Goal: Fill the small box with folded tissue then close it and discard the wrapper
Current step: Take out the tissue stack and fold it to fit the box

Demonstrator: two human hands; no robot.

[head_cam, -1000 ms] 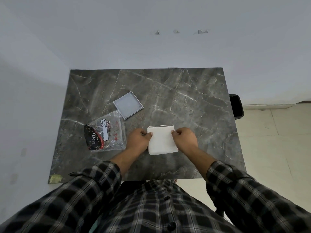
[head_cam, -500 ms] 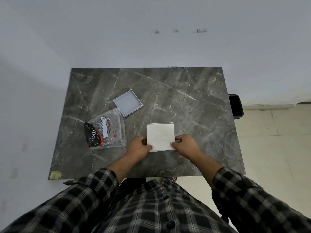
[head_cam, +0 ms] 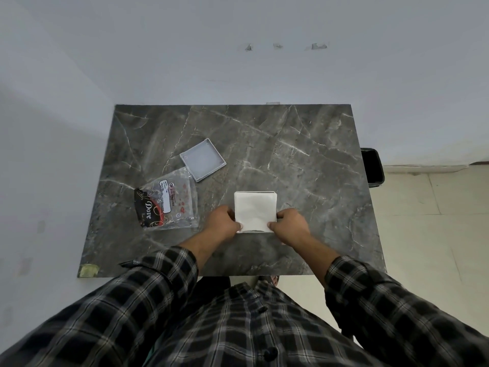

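White folded tissue (head_cam: 254, 211) sits square in the small box (head_cam: 255, 192) near the front middle of the desk (head_cam: 304, 144), and we have our left hand (head_cam: 223, 221) and right hand (head_cam: 289, 225) pinching its two near corners, fingers closed on the paper. To do this well, we should press the near edge down evenly with both thumbs so the stack drops flat inside the walls, with no corner riding over the rim; otherwise the lid will likely not seat. Just left of us lies the clear wrapper (head_cam: 168, 201), flat and apparently empty, and beyond it the grey lid (head_cam: 203, 163), touching the wrapper's far corner. Farthest off, past the desk's right edge, stands a dark bin (head_cam: 372, 166), probably where the wrapper goes.
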